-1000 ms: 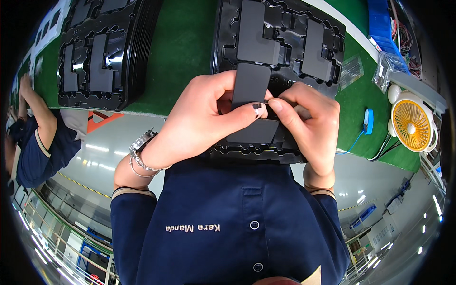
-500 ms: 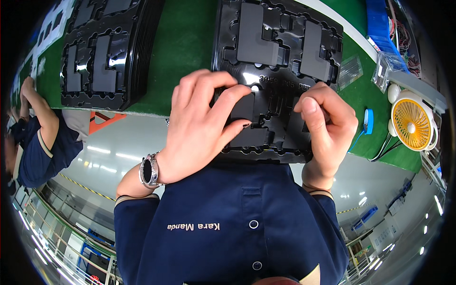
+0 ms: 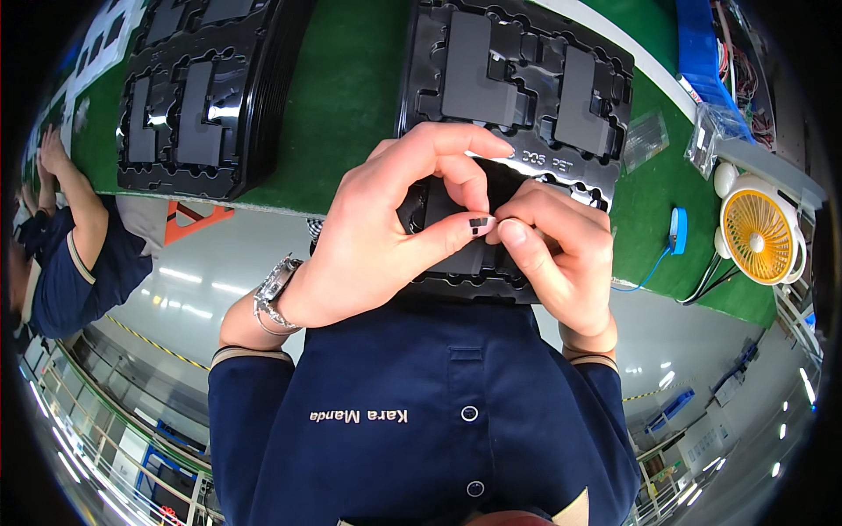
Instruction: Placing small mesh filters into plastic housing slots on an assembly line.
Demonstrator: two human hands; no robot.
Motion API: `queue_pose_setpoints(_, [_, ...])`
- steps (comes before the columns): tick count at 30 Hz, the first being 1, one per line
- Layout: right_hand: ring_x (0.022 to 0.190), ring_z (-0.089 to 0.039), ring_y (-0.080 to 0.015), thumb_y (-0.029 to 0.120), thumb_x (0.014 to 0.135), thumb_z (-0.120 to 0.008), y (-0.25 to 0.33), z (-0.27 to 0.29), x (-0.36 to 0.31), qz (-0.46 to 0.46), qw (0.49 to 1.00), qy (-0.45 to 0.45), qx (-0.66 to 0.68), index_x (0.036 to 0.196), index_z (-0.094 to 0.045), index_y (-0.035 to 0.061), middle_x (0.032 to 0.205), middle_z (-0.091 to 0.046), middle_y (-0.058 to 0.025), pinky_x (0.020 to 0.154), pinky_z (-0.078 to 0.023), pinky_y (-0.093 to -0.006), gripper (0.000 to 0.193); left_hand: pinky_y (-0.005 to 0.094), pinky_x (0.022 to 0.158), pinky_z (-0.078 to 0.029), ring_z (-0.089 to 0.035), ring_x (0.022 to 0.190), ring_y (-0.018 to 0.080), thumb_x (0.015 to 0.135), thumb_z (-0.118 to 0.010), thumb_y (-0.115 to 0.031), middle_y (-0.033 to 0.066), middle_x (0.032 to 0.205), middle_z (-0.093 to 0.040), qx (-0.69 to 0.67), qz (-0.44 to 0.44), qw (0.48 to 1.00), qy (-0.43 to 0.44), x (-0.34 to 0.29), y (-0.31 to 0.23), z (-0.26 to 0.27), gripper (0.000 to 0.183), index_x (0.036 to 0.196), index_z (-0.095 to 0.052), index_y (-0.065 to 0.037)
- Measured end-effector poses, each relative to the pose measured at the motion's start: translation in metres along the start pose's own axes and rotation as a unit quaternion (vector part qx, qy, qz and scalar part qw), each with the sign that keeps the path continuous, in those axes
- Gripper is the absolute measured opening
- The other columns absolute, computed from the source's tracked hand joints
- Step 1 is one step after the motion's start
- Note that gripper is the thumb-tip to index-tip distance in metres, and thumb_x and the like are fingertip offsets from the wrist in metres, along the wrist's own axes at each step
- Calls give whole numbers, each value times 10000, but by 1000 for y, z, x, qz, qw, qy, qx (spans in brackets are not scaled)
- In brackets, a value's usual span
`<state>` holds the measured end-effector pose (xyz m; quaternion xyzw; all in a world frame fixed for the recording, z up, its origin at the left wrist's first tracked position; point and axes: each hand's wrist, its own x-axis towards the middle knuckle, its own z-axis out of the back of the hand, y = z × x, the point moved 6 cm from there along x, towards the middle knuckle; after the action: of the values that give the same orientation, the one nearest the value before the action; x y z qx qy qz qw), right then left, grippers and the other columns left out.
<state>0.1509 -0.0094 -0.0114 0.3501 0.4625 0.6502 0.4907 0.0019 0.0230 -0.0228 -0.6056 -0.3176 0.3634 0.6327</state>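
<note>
My left hand (image 3: pixel 377 237) and my right hand (image 3: pixel 553 254) are together over the near edge of a black tray (image 3: pixel 517 105) that lies on the green worktop (image 3: pixel 342 96). The fingertips of both hands meet at one small dark piece (image 3: pixel 479 225), pinched between my left thumb and my right fingers, so both hands are closed on it. The piece is just above the near part of the tray, in front of my chest. I cannot tell if it touches the tray. Two flat grey parts (image 3: pixel 478 70) sit in the far pockets of the tray. A second stack of black trays (image 3: pixel 197 96) stands to the left on the worktop, well apart. At the right there is a small yellow fan (image 3: pixel 759 232) and a blue cable (image 3: pixel 653 267). I wear a metal watch (image 3: pixel 274 289) on the left wrist. Another person's arm (image 3: pixel 74 202) shows at the far left
</note>
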Motion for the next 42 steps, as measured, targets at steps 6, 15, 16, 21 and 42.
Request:
queue_pose_setpoints(6, [519,-492,-136,64,877,-653,-5,0,-1,4,1000,-5,-2,833,-631,-14,669,-547,-58,472,-377,-291,92,309,891,-406,-603,810,131,718,-712,28,-5,800,-639,184,-106,977,-20,2,-14,-1,504,1197,-589,-67])
queue_pose_setpoints(15, [490,-508,-158,47,787,-690,2,13,0,43,993,-38,-108,725,-613,4,605,-522,-56,452,-379,-290,108,348,852,-408,-610,837,190,715,-708,8,9,820,-641,134,-58,989,15,12,-10,-10,470,1165,-602,-76])
queue_pose_setpoints(16, [490,-513,-158,39,773,-688,3,18,-1,59,992,-66,-93,718,-610,0,609,-530,-58,452,-382,-289,103,354,852,-409,-603,850,203,721,-707,-5,18,841,-638,177,-66,982,22,14,-9,-13,452,1156,-604,-75])
queue_pose_setpoints(21, [537,-500,-147,14,771,-638,4,60,-15,90,975,-200,-38,699,-578,-47,643,-567,-88,489,-377,-266,112,400,887,-402,-508,1052,267,730,-736,-144,53,1056,-560,360,-127,921,70,20,-8,-53,409,1122,-629,-92])
queue_pose_setpoints(42, [537,-445,-102,16,778,-619,-10,85,-49,32,962,-272,-12,695,-570,-40,647,-560,-61,490,-322,-248,112,299,644,-549,-701,746,196,837,-679,-79,71,884,-712,95,21,974,206,16,13,-103,307,1135,-608,-89])
